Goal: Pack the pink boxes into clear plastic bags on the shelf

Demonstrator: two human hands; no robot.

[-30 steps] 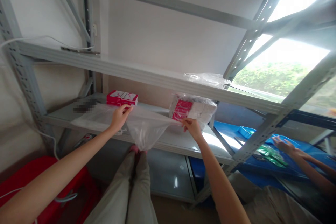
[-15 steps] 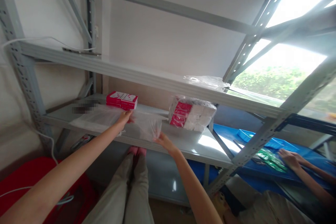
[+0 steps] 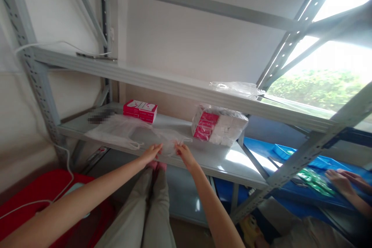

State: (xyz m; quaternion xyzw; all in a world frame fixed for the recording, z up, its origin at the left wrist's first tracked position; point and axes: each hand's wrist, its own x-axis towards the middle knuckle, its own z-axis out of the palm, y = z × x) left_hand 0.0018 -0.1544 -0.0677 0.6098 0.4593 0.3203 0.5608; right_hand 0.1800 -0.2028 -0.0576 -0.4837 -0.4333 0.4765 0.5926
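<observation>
A clear plastic bag [image 3: 167,139] is stretched between my two hands over the front edge of the lower shelf. My left hand [image 3: 153,152] pinches its left side, fingers closed. On the other side, my right hand [image 3: 183,153] grips the bag with thumb and fingers together. Left of them, more clear plastic bags [image 3: 113,131] lie flat on the shelf. Behind these sit red and white boxes [image 3: 140,111], stacked. Further right stands a plastic-wrapped pack of red and white boxes [image 3: 219,126].
The grey metal shelf [image 3: 200,153] has an upper board [image 3: 174,83] above my hands, with crumpled clear plastic [image 3: 236,89] on it. A red stool [image 3: 26,205] is at lower left. At right, another person's hands [image 3: 340,180] are by green packets [image 3: 315,182] on a blue table.
My left hand has come down and right, away from the red boxes, closer to my right hand. The bag between them is now bunched lower, near the shelf's front edge.
</observation>
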